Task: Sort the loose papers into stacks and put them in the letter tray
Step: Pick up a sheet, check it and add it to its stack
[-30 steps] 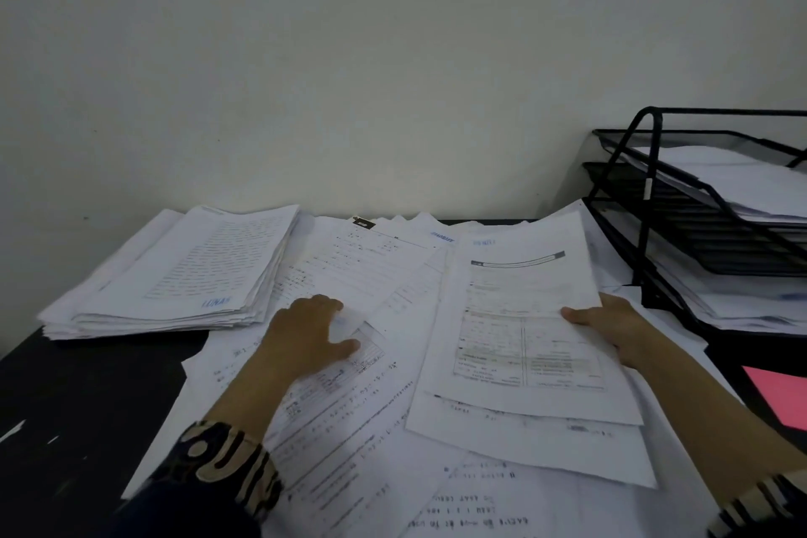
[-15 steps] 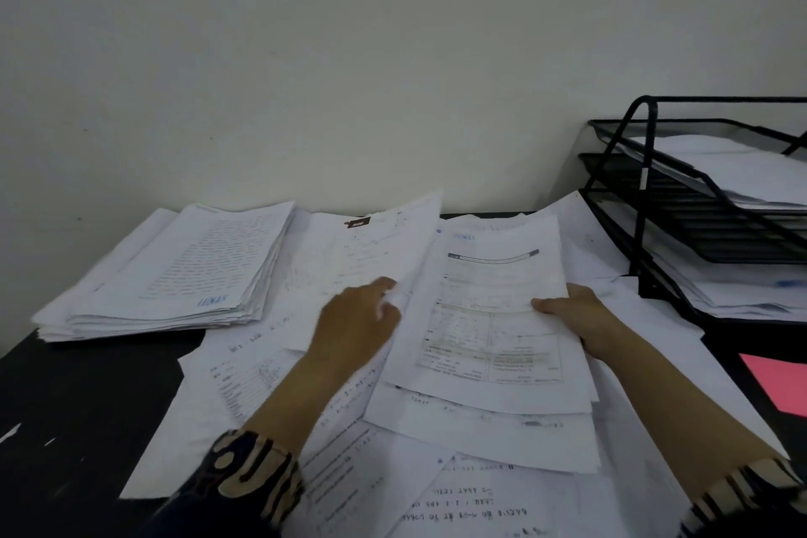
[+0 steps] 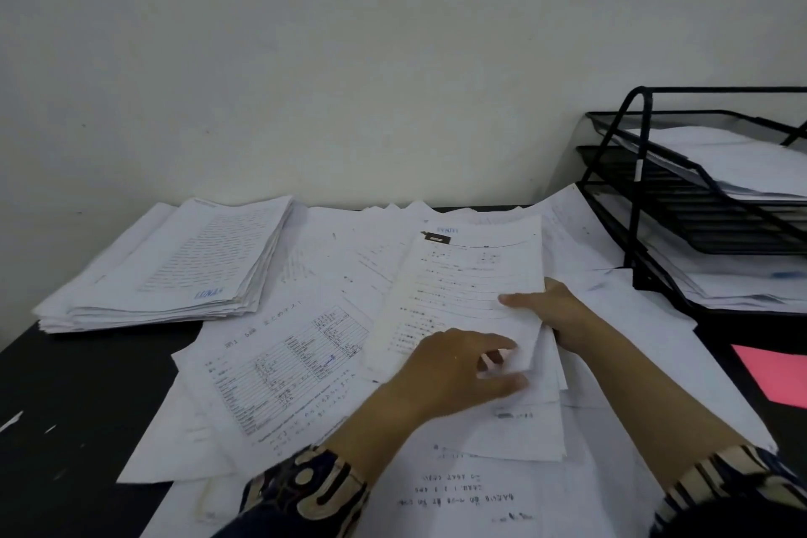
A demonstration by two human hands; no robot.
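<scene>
Loose white printed papers (image 3: 284,367) lie spread over the black desk (image 3: 78,398). A small bundle of sheets (image 3: 463,288) sits on top at centre right. My right hand (image 3: 563,315) grips the bundle's right edge, thumb on top. My left hand (image 3: 458,371) reaches across to the bundle's lower right corner, its fingers extended onto the sheets there. A thick, roughly squared stack of papers (image 3: 174,271) lies at the back left. The black wire letter tray (image 3: 681,205) stands at the right, with papers on its top and bottom shelves.
A pink sheet (image 3: 773,376) lies on the desk below the tray at the right edge. A pale wall rises directly behind the desk. Bare black desk shows at the front left.
My left hand carried a sheet from the left side across onto the bundle in my right hand, covering the form that was on top. The view tilted slightly.
</scene>
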